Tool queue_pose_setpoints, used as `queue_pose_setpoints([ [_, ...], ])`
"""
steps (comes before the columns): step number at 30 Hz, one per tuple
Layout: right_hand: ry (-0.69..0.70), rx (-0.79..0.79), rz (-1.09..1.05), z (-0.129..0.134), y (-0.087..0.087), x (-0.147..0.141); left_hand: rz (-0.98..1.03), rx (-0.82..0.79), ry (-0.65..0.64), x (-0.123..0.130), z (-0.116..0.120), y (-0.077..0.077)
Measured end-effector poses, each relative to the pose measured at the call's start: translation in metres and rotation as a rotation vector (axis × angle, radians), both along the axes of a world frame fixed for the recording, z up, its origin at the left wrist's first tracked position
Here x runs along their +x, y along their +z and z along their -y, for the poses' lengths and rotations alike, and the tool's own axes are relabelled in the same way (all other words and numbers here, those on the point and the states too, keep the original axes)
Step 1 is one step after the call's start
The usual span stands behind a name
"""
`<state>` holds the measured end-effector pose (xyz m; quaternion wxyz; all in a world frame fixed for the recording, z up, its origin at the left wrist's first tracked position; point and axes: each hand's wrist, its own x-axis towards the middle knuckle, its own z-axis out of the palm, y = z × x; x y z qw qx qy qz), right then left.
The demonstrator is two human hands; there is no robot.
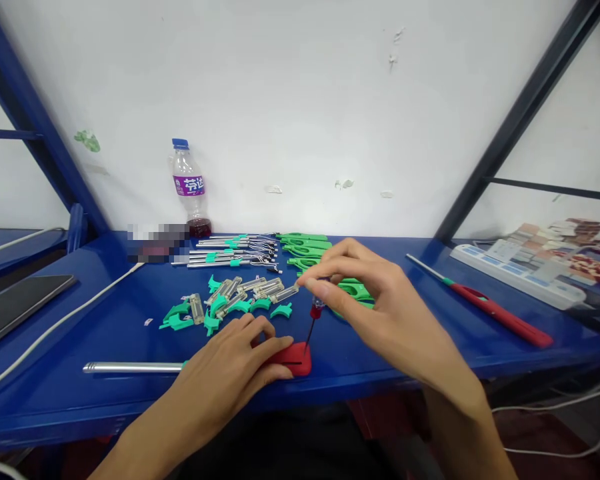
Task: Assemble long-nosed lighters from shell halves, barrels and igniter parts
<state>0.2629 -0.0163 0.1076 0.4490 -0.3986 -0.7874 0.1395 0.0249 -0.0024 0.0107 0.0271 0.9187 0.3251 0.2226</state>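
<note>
My left hand [243,360] grips a red-handled long-nosed lighter [300,353], lying flat near the table's front edge. Its silver tube [135,367] points left, and much of its body is hidden under my fingers. Between the thumb and fingers of my right hand [370,293] is a small screwdriver [316,311], tip down on the red handle's right end. Beyond my hands lie clear fuel tanks [253,287] and teal plastic clips [215,323], along with several green handle shells [305,243], partly covered by my right hand.
Silver tubes with wires [220,257] lie in rows at the back. Behind them stands a drink bottle [190,190]. To the right are another red lighter [490,308] and a white power strip [520,275]. A phone [27,307] and a white cable [65,320] are on the left.
</note>
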Motion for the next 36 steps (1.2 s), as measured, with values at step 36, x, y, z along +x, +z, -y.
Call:
queue_pose_setpoints([
  [36,0.167,-0.041,-0.339,-0.030,-0.016,-0.005,-0.071,-0.021,0.169,0.008,0.002,0.008],
])
